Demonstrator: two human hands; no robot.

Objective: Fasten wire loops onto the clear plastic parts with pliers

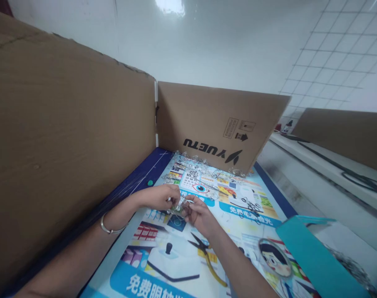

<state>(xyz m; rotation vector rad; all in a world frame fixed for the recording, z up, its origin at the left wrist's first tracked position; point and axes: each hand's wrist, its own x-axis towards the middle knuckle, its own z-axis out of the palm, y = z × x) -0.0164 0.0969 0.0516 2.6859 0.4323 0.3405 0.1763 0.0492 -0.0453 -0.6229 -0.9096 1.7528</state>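
Over the middle of the poster-covered table, my left hand [163, 196] has its fingers curled in a pinch. My right hand [201, 213] faces it, thumb and fingers closed around a small shiny clear piece [179, 207]. The fingertips of both hands meet at this piece, whose exact kind is too small to make out. Just below my right hand lie pliers [210, 260] with dark jaws and yellow handles, their jaws apart. Dark wire loops [253, 207] lie in a loose heap to the right of my hands.
Several clear, shiny pieces [203, 162] lie scattered toward the back. Cardboard panels wall the left side [73, 103] and the back [207, 111]. At the right front stands a teal box [315, 256] with tangled thin metal pieces [351, 265]. A green dot [150, 182] marks the left edge.
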